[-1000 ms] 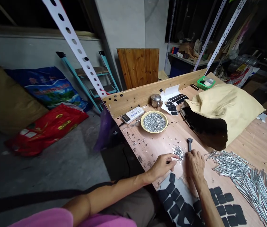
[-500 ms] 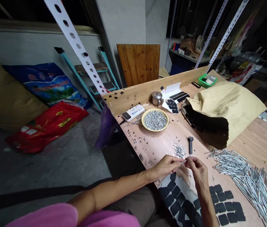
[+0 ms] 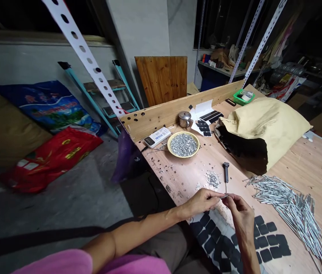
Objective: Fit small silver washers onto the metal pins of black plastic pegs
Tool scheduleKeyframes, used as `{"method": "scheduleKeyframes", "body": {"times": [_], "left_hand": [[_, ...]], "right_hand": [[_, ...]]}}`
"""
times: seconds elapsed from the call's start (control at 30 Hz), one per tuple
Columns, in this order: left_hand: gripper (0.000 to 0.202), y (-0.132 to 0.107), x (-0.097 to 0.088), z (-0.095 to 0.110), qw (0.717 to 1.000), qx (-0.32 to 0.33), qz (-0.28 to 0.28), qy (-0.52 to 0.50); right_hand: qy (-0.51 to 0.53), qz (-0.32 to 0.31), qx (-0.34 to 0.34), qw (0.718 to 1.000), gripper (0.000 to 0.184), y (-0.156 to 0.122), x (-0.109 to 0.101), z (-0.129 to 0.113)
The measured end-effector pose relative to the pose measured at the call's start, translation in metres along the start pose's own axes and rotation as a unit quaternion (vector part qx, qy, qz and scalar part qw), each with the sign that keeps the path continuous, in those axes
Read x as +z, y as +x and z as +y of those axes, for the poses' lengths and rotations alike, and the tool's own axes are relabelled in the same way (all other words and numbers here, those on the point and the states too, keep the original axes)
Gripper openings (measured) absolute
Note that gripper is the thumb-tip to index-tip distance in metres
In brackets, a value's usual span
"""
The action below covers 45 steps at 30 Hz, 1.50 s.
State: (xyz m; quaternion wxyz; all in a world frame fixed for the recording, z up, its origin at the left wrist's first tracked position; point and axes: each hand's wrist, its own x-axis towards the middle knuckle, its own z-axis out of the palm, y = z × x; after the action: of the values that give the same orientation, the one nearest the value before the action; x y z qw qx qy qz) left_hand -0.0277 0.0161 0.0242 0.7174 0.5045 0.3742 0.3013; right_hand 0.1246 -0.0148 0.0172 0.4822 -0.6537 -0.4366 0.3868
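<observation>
My left hand and my right hand meet over the near edge of the table, fingertips pinched together. A small silvery metal piece shows between them, too small to name. Just beyond, a tool with a black handle points its thin metal shaft at my fingers, which hide its tip. A small heap of metal nuts or washers lies beyond my left hand. Black rounded square pads are spread around my right forearm. Many thin metal rods lie piled to the right.
A yellow bowl full of small metal pieces stands farther back, near a white device and a metal cup. A large tan sack gapes at the right. A wooden board edges the table's far side.
The whole view has shifted slightly as the head moved. Both hands stay together, and more of the tool's shaft now shows above the fingertips.
</observation>
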Motion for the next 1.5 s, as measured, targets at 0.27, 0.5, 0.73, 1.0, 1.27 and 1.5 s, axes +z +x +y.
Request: {"method": "scheduleKeyframes", "body": {"times": [0.27,0.5,0.73,1.0,1.27,1.5], "left_hand": [[0.04,-0.001,0.0,-0.004,0.999,-0.013,-0.027,0.029],[0.052,-0.001,-0.01,0.0,0.985,-0.114,-0.129,-0.03],[0.079,0.0,-0.012,-0.001,0.963,-0.181,-0.18,-0.089],[0.046,0.0,-0.007,-0.004,0.985,-0.067,-0.157,0.023],[0.029,0.0,-0.006,-0.011,0.984,-0.028,-0.155,0.084],[0.024,-0.001,0.005,-0.018,0.964,0.082,-0.075,0.24]], "right_hand": [[-0.083,-0.05,-0.108,0.989,0.029,-0.002,-0.016,0.002],[-0.027,-0.129,-0.078,0.988,0.03,-0.003,-0.028,0.008],[-0.121,-0.171,-0.161,0.964,0.023,-0.003,-0.041,-0.003],[-0.186,-0.157,-0.248,0.938,0.021,-0.011,-0.043,-0.006],[-0.247,-0.113,-0.379,0.885,0.016,-0.023,-0.041,-0.003],[-0.317,-0.049,-0.401,0.858,0.022,-0.029,-0.032,0.015]]}}
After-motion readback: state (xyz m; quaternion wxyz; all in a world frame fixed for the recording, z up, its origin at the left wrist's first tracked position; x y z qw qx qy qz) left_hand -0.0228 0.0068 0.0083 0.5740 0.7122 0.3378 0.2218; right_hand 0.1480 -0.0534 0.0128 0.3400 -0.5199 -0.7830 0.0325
